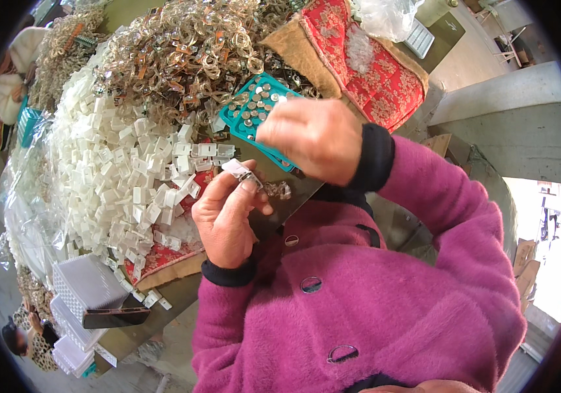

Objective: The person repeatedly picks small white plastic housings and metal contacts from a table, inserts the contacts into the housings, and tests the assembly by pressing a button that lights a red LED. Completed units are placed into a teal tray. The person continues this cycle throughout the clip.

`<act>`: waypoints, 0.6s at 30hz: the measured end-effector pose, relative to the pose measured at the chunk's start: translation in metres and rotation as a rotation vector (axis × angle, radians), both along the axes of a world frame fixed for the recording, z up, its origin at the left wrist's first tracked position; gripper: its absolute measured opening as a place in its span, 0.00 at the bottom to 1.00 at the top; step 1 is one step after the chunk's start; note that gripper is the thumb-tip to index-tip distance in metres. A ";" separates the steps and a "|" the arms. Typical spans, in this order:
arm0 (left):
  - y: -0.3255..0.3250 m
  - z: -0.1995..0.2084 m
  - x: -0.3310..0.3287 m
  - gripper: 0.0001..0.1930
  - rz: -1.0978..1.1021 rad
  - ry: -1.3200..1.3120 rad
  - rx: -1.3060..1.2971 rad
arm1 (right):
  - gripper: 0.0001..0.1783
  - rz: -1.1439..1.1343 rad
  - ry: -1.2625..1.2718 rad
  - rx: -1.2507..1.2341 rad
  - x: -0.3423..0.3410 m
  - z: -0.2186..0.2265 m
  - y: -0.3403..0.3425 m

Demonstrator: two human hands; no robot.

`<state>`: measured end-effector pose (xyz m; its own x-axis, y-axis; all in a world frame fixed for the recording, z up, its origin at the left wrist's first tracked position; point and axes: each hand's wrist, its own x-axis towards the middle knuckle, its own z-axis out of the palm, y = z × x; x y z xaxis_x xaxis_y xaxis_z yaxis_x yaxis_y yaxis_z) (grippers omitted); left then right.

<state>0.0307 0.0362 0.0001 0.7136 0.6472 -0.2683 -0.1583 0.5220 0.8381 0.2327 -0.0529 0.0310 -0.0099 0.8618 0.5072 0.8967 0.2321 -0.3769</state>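
Left hand (228,223): raised in front of the coat, wrist low, fingers pointing far; thumb and forefinger pinch a small white plastic piece (233,168), the remaining fingers loosely curled.
Small white piece: at the left fingertips, just near of the teal tray; a dark, shiny part shows beside the thumb, its form hard to make out.
Clear loop (280,190): just right of the left fingers; whether it joins the pinched piece cannot be told.
Right hand (320,141): back of hand up, fingers bent down and left over the tray; motion-blurred, fingertips hidden, so whether they pinch anything cannot be told.
Right arm: magenta sleeve (447,180), black cuff, reaching in from the right, elbow bent.
Teal tray (244,134): far of the left hand, its right part covered by the right hand; silver discs (262,98) inside.
White plastic pieces (107,164): large heap, left.
Clear bands (182,52): tangled heap, far side, cut off by the view's edge.
Red floral cloth (392,92): far right, tan-edged.
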 end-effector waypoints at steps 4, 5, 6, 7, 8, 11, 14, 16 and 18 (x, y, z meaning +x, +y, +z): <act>0.003 -0.001 0.001 0.15 -0.020 -0.059 -0.127 | 0.10 -0.072 -0.103 -0.049 0.008 -0.009 0.013; 0.003 -0.002 0.002 0.15 -0.018 -0.059 -0.136 | 0.10 -0.061 -0.142 -0.084 0.007 -0.012 0.016; 0.004 -0.003 0.002 0.15 -0.016 -0.059 -0.145 | 0.10 -0.068 -0.163 -0.116 0.006 -0.014 0.019; 0.004 -0.004 0.002 0.15 -0.011 -0.059 -0.153 | 0.09 -0.057 -0.187 -0.111 0.005 -0.016 0.021; 0.004 -0.005 0.002 0.16 -0.008 -0.061 -0.153 | 0.09 -0.043 -0.209 -0.105 0.005 -0.016 0.023; 0.003 -0.007 0.001 0.16 -0.003 -0.070 -0.153 | 0.08 -0.050 -0.253 -0.135 0.000 -0.013 0.028; 0.002 -0.010 0.002 0.16 -0.002 -0.090 -0.145 | 0.09 -0.114 -0.265 -0.219 -0.009 -0.005 0.032; 0.001 -0.011 0.001 0.16 0.004 -0.100 -0.135 | 0.14 -0.152 -0.272 -0.314 -0.015 0.001 0.034; 0.000 -0.011 0.001 0.16 0.014 -0.100 -0.110 | 0.14 -0.196 -0.276 -0.414 -0.021 0.005 0.034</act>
<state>0.0313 0.0364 -0.0109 0.7317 0.6275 -0.2662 -0.2457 0.6072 0.7556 0.2116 -0.0186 0.0361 0.0864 0.9884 0.1253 0.9870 -0.0678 -0.1456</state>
